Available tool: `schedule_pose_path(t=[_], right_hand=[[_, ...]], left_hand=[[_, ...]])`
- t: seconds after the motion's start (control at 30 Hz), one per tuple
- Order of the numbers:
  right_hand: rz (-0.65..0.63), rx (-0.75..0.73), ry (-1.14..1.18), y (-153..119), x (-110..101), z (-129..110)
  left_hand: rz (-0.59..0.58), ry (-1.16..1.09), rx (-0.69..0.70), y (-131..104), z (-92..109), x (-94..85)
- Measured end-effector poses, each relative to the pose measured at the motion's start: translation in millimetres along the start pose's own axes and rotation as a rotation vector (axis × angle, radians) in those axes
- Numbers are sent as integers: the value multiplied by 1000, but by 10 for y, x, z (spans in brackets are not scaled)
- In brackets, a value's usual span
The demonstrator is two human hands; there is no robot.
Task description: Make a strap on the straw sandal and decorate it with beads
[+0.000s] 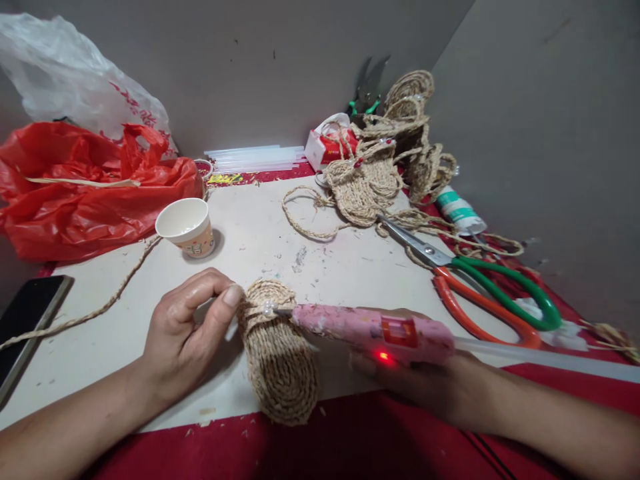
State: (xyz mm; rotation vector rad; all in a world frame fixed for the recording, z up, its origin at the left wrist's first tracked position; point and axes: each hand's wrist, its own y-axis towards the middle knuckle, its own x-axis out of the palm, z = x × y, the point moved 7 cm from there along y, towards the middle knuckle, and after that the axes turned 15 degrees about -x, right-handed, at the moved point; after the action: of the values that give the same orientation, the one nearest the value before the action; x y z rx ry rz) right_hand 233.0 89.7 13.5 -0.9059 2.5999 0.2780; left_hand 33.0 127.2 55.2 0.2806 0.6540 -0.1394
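Note:
A small woven straw sandal [280,353] lies on the white board [310,267] near the front edge. My left hand [187,330] pinches its rope strap at the left side with thumb and forefinger. My right hand [415,380] holds a pink hot glue gun [370,328] with a red light lit. Its metal nozzle touches the strap on top of the sandal, where a blob of glue shows. A clear glue stick sticks out of the gun's back toward the right.
A paper cup [187,227], red plastic bag [85,190] and phone [25,320] sit left. Finished straw sandals [385,160], orange and green scissors [480,287], a glue tube [457,208], spare glue sticks [257,157] and loose rope [85,313] lie around.

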Motion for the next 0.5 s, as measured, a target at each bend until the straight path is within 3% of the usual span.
schedule_pose_path(t=[0.17, 0.5], right_hand=[[15, 36, 115, 3, 18, -8], [18, 11, 41, 8, 5, -36]], left_hand=[[-26, -38, -7, 7, -13, 19], [-13, -61, 61, 2, 18, 22]])
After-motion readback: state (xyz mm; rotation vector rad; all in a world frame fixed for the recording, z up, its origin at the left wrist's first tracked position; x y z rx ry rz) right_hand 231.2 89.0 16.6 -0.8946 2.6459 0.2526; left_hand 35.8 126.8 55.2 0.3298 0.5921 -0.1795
